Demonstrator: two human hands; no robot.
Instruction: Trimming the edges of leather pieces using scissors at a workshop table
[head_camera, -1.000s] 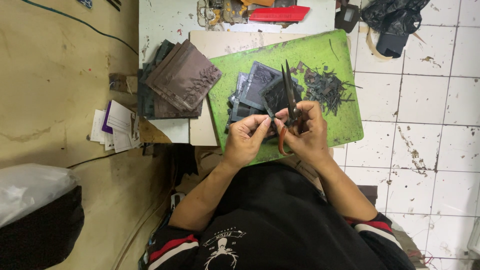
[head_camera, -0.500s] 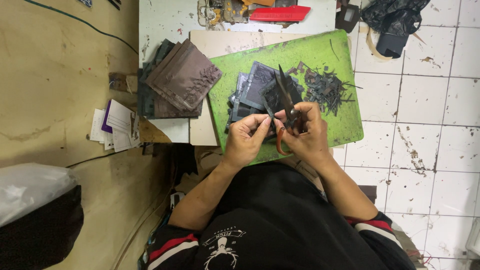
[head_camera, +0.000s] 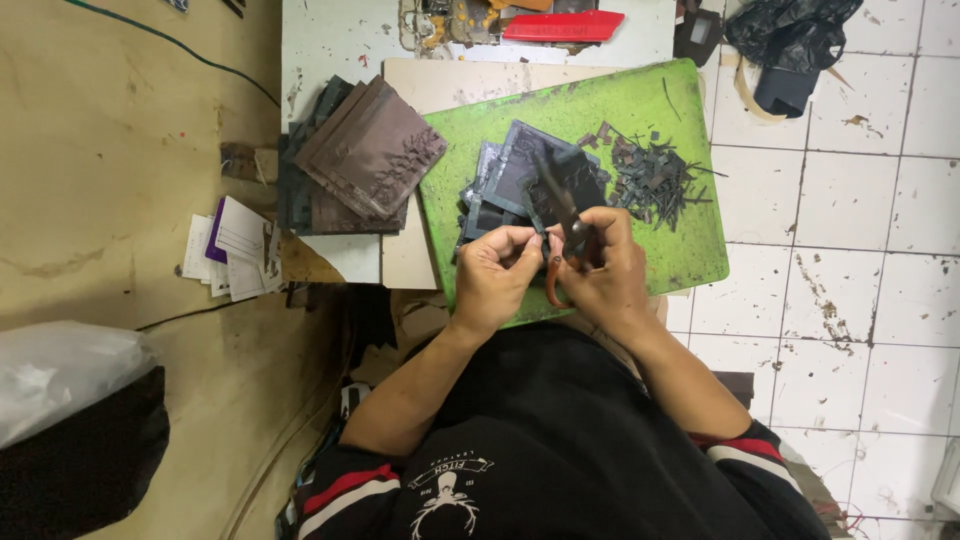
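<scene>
My right hand grips a pair of scissors with orange-brown handles, blades pointing away over the green cutting mat. My left hand pinches a small dark leather piece against the blades. Under both hands lies a heap of dark cut leather pieces. A pile of thin dark offcuts lies on the mat to the right of the scissors.
A stack of brown leather squares sits left of the mat. Paper cards lie further left on the tan floor. A red tool and clutter sit at the top, a black bag on white tiles, a plastic-wrapped bundle lower left.
The scissor blades, apart a second ago, have come together and swung slightly left. Both hands stay in the same spot over the mat.
</scene>
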